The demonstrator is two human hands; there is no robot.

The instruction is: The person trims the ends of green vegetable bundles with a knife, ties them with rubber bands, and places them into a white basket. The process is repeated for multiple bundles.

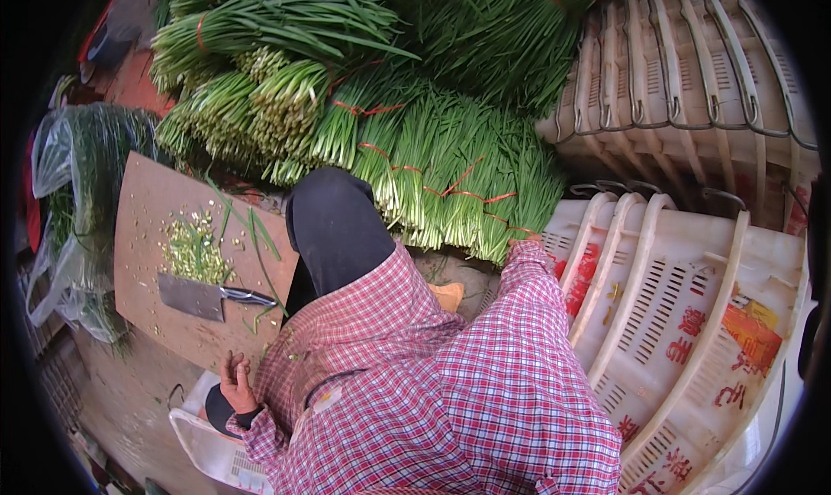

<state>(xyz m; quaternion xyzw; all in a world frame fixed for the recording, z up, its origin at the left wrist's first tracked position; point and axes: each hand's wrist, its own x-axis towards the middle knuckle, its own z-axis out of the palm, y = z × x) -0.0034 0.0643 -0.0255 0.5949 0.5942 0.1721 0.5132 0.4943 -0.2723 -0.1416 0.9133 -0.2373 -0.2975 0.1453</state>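
My left hand (237, 383) is raised beside the lower edge of a cutting board (149, 216), fingers apart and slightly curled, with nothing in it. On the board lie a cleaver (193, 297) with a dark handle and a heap of chopped pale green stem ends (195, 249), with some loose green leaves. My right hand (524, 239) reaches to the right end of a row of tied green chive-like bundles (448, 170); only a small part shows past the sleeve, so its grip is hidden. Red ties run across the bundles.
More tied bundles (285, 24) are piled behind the row. Stacked white plastic crates with red marks (662, 313) stand at my right, more crates with metal handles (688, 60) beyond. Clear plastic bags of greens (84, 164) lie far left. A white crate (208, 449) is beside my left leg.
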